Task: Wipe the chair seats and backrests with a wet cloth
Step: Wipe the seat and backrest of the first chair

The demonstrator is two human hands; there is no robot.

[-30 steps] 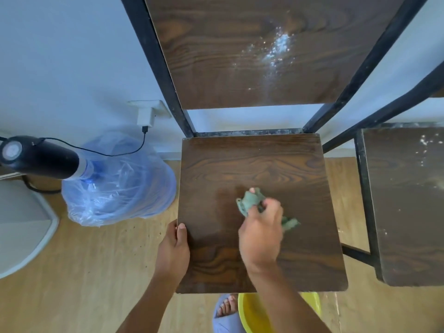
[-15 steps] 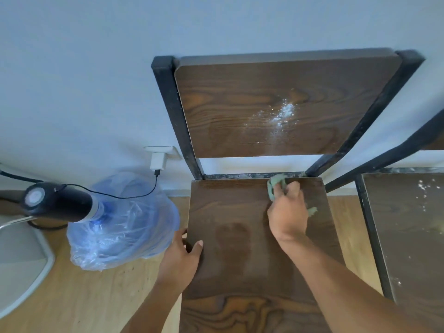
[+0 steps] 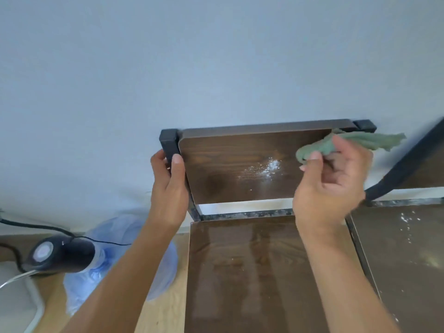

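Observation:
A dark wood chair with a black metal frame stands against the wall. Its backrest (image 3: pixel 230 169) carries a patch of white powder (image 3: pixel 266 168) near the middle. Below it, the seat (image 3: pixel 252 272) shows damp streaks. My right hand (image 3: pixel 331 183) is shut on a green cloth (image 3: pixel 374 141) and holds it against the backrest's upper right corner. At the backrest's left edge, my left hand (image 3: pixel 169 188) grips the black frame post (image 3: pixel 169 143).
A second chair's seat (image 3: pixel 408 255), speckled with white powder, stands close on the right, its black frame bar (image 3: pixel 408 164) slanting behind my right hand. A blue plastic-wrapped water bottle (image 3: pixel 120 260) with a black pump (image 3: pixel 60 255) and cord sits on the wooden floor at left.
My right hand rose with the cloth from the seat's back edge to the backrest's upper right corner. My left hand left the seat's left edge and took hold of the frame post. The view tilted upward.

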